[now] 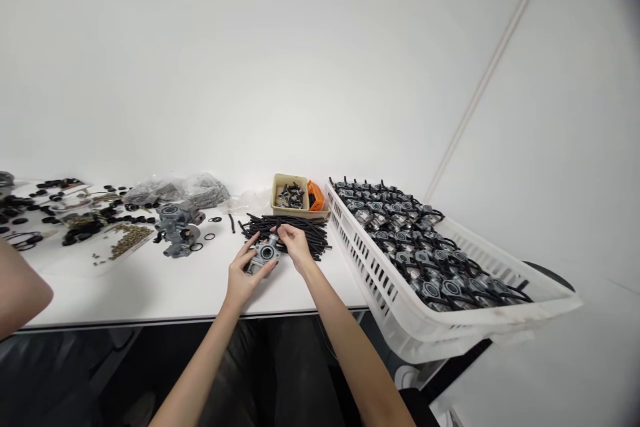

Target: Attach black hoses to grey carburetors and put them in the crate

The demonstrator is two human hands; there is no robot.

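My left hand is wrapped round a grey metal carburetor, its round bore facing up, just above the white table. With thumb and fingertips, my right hand pinches a small black part at the carburetor's upper neck; its exact shape is partly hidden by the fingers. Right behind both hands lies a pile of short black rubber hoses. More grey carburetors stand stacked to the left, with black rings beside them.
At the right, a white plastic crate holds rows of carburetors with black hoses. A beige bin of small metal parts and an orange basket stand behind. Brass pieces and plastic bags lie left. Another person's arm enters there.
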